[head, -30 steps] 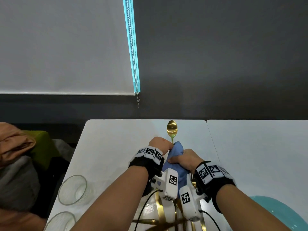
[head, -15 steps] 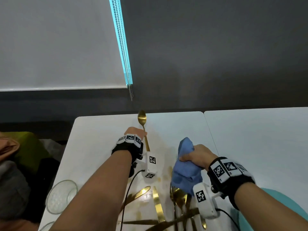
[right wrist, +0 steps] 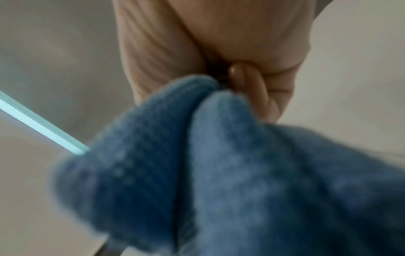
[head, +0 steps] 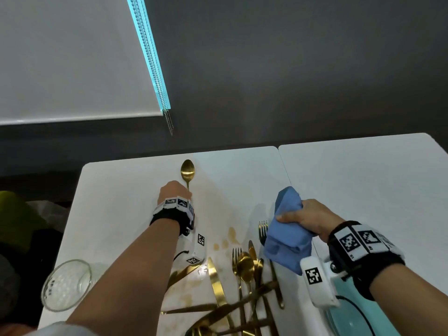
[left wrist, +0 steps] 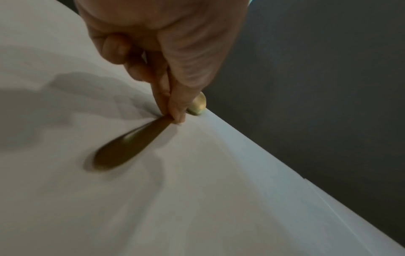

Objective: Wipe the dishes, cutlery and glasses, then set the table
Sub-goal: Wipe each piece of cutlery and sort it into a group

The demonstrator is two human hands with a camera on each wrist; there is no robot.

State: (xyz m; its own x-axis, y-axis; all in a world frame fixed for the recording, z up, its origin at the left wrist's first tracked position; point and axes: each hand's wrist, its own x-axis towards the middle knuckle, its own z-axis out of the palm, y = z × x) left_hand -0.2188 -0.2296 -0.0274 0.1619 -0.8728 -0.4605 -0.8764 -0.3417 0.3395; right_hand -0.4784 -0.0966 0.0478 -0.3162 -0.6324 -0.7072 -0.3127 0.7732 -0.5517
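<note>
Moved: left hand [head: 175,191] carried spoon [head: 187,171] forward, away from cloth [head: 288,229]
Hands: left pinches spoon; right hand [head: 309,218] grips cloth
Axis: spoon points away, bowl beyond left fingers [left wrist: 178,110]

a gold spoon [head: 187,174] lies flat on the far part of the white worktop [head: 116,190], bowl pointing away. a blue cloth [head: 287,229] is bunched up above the right side. near the front, gold forks, knives and spoons [head: 242,282] lie in a messy pile. a clear glass [head: 66,284] stands at the near left.
</note>
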